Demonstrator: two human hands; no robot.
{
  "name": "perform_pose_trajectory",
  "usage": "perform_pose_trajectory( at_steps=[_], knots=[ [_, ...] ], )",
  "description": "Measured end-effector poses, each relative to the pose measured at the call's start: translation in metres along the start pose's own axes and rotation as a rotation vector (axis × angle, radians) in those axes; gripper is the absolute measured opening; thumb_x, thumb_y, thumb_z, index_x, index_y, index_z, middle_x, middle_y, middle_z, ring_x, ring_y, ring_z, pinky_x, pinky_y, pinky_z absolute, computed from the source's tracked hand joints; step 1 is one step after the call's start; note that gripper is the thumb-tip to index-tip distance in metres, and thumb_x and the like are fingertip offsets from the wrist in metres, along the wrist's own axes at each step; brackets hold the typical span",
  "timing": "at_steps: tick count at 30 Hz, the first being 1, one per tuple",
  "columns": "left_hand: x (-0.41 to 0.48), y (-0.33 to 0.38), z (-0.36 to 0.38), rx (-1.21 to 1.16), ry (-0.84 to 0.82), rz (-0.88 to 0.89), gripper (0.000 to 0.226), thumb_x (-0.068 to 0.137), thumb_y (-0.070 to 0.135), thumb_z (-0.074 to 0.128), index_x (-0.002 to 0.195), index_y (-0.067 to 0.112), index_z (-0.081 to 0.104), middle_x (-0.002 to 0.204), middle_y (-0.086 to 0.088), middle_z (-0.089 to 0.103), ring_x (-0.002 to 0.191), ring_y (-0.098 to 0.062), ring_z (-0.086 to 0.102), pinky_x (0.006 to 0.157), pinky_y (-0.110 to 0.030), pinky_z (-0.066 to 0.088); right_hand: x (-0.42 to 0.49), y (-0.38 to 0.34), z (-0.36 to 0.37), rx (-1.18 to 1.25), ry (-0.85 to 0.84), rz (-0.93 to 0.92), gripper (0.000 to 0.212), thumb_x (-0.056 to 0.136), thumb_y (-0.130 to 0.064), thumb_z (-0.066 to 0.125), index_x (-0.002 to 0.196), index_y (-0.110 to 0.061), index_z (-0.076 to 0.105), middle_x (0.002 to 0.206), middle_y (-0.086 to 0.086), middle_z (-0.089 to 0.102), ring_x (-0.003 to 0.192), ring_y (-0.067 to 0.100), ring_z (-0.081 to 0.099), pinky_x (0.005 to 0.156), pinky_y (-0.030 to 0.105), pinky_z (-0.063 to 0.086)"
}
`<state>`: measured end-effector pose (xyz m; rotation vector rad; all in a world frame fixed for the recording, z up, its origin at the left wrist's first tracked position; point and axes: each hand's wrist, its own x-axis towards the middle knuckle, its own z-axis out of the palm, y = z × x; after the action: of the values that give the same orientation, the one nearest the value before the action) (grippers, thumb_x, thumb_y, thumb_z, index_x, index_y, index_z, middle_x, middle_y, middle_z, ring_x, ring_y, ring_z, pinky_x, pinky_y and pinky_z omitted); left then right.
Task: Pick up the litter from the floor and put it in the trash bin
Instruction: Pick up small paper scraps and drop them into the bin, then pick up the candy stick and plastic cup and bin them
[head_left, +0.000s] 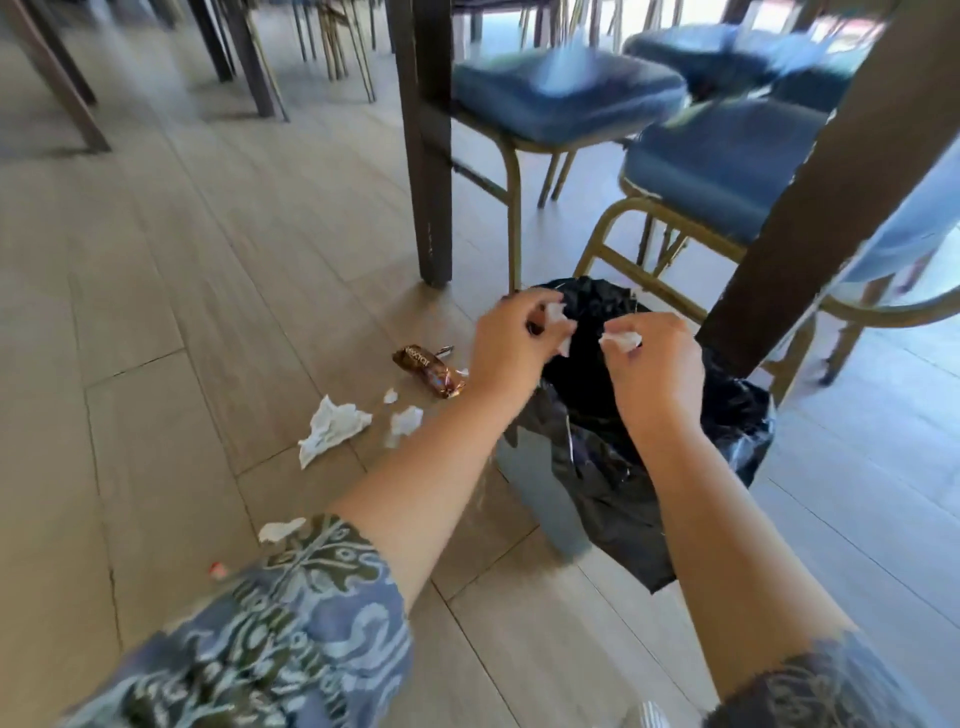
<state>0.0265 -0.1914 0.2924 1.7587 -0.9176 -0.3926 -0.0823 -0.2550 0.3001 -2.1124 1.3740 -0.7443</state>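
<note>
Both hands over black-lined grey plastic trash bin (524, 483): left hand (506, 345) fingers pinch white tissue scrap (557, 316); right hand (655, 364) pinches another (621, 340), directly above opening.

I see open floor (156, 312) from 9 to 11 o'clock of the trash bin (649, 441), with loose litter only. A table leg (428, 156) stands at 11 o'clock, a second table leg (810, 208) at 2 o'clock, and chairs (701, 171) between them block the far side.
</note>
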Motion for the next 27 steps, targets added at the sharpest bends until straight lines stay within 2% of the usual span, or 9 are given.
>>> perform_pose_trajectory(
  at_steps=[3, 7, 9, 12, 15, 18, 21, 24, 27],
  knots=[
    [0.001, -0.003, 0.015, 0.025, -0.038, -0.067, 0.047, 0.084, 0.021, 0.069, 0.129, 0.011, 0.056, 0.119, -0.015, 0.065, 0.106, -0.027, 0.064, 0.09, -0.047, 0.057, -0.001, 0.006, 0.007, -0.045, -0.038, 0.025, 0.023, 0.094, -0.018, 0.051, 0.113, -0.015, 0.064, 0.132, 0.006, 0.053, 0.093, 0.026, 0.062, 0.068, 0.026, 0.038],
    [-0.007, -0.027, -0.008, 0.1, 0.032, -0.056, 0.039, 0.087, 0.02, 0.066, 0.124, 0.012, 0.058, 0.113, -0.008, 0.066, 0.085, -0.015, 0.062, 0.086, -0.034, 0.057, -0.023, 0.0, 0.023, 0.031, 0.033, -0.132, 0.021, 0.094, -0.017, 0.053, 0.111, -0.014, 0.064, 0.123, 0.004, 0.056, 0.076, 0.016, 0.058, 0.063, 0.027, 0.042],
    [-0.017, -0.047, -0.03, 0.139, 0.047, -0.101, 0.035, 0.087, 0.02, 0.065, 0.121, 0.013, 0.059, 0.107, -0.004, 0.065, 0.084, -0.013, 0.061, 0.08, -0.029, 0.052, -0.039, -0.009, 0.042, 0.11, -0.008, -0.218, 0.019, 0.093, -0.016, 0.054, 0.108, -0.013, 0.065, 0.116, 0.003, 0.059, 0.072, 0.013, 0.055, 0.063, 0.025, 0.046],
    [-0.041, -0.087, -0.064, 0.195, 0.079, -0.198, 0.03, 0.088, 0.015, 0.064, 0.117, 0.012, 0.062, 0.108, -0.006, 0.068, 0.092, -0.017, 0.062, 0.077, -0.023, 0.047, -0.067, -0.02, 0.085, 0.187, -0.168, -0.299, 0.016, 0.09, -0.011, 0.056, 0.102, -0.011, 0.067, 0.107, 0.005, 0.063, 0.079, 0.016, 0.058, 0.071, 0.029, 0.051],
    [-0.073, -0.137, -0.096, 0.291, 0.123, -0.323, 0.029, 0.087, 0.01, 0.063, 0.117, 0.011, 0.063, 0.111, -0.009, 0.07, 0.096, -0.023, 0.065, 0.088, -0.031, 0.05, -0.095, -0.023, 0.137, 0.159, -0.39, -0.327, 0.017, 0.089, -0.01, 0.057, 0.101, -0.011, 0.068, 0.104, 0.007, 0.066, 0.079, 0.019, 0.059, 0.07, 0.028, 0.047],
    [-0.115, -0.196, -0.12, 0.365, 0.127, -0.481, 0.033, 0.087, 0.007, 0.061, 0.119, 0.012, 0.062, 0.112, -0.011, 0.07, 0.098, -0.029, 0.067, 0.089, -0.038, 0.054, -0.121, -0.007, 0.192, 0.074, -0.636, -0.339, 0.019, 0.087, -0.003, 0.055, 0.101, -0.004, 0.068, 0.104, 0.015, 0.065, 0.084, 0.025, 0.06, 0.073, 0.029, 0.043],
    [-0.162, -0.251, -0.129, 0.518, -0.023, -0.651, 0.036, 0.089, 0.012, 0.056, 0.125, 0.015, 0.057, 0.122, -0.01, 0.065, 0.113, -0.029, 0.061, 0.096, -0.035, 0.049, -0.142, 0.022, 0.243, -0.005, -0.773, -0.379, 0.019, 0.087, -0.003, 0.054, 0.099, -0.002, 0.069, 0.104, 0.017, 0.065, 0.095, 0.031, 0.061, 0.081, 0.034, 0.046],
    [-0.208, -0.289, -0.121, 0.672, -0.385, -0.782, 0.046, 0.089, 0.019, 0.058, 0.133, 0.016, 0.047, 0.137, -0.011, 0.048, 0.125, -0.028, 0.049, 0.102, -0.035, 0.044, -0.155, 0.052, 0.281, -0.138, -0.86, -0.449, 0.02, 0.09, -0.009, 0.05, 0.098, -0.006, 0.068, 0.103, 0.013, 0.065, 0.097, 0.026, 0.059, 0.078, 0.028, 0.042],
    [-0.243, -0.315, -0.11, 0.695, -0.497, -0.823, 0.048, 0.083, 0.021, 0.065, 0.127, 0.016, 0.049, 0.126, -0.006, 0.047, 0.114, -0.023, 0.052, 0.087, -0.033, 0.049, -0.158, 0.066, 0.308, -0.236, -0.92, -0.525, 0.022, 0.089, -0.004, 0.045, 0.096, -0.005, 0.066, 0.1, 0.014, 0.065, 0.093, 0.027, 0.059, 0.072, 0.029, 0.039]
  ],
)
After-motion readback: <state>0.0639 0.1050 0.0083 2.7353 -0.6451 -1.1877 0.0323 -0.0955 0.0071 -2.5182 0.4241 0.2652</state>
